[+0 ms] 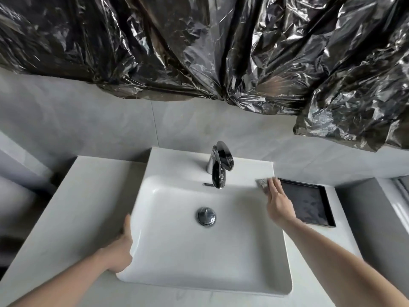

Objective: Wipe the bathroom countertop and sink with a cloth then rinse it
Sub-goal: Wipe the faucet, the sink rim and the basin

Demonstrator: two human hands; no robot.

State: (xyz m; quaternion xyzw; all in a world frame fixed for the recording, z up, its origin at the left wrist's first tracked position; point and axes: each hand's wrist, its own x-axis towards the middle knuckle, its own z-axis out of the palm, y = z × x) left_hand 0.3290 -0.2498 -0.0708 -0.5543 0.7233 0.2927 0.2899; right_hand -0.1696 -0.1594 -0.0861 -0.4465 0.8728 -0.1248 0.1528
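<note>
A white rectangular sink [155, 185] stands on a pale grey countertop [88, 196]. My right hand [277, 202] lies flat on a small grey cloth [262, 183], pressing it onto the sink's back right rim; most of the cloth is hidden under the fingers. My left hand [120, 249] rests against the sink's outer left wall near the front corner, thumb on the rim, holding nothing loose. A chrome tap [219, 167] stands at the back middle of the sink, and no water runs from it. The round chrome drain plug [206, 216] sits in the basin floor.
A black-framed square recess [307, 202] is set into the countertop just right of the sink, beside my right hand. Crumpled black plastic sheeting [199, 52] hangs over the wall above the grey tiles. The countertop's left side lies bare.
</note>
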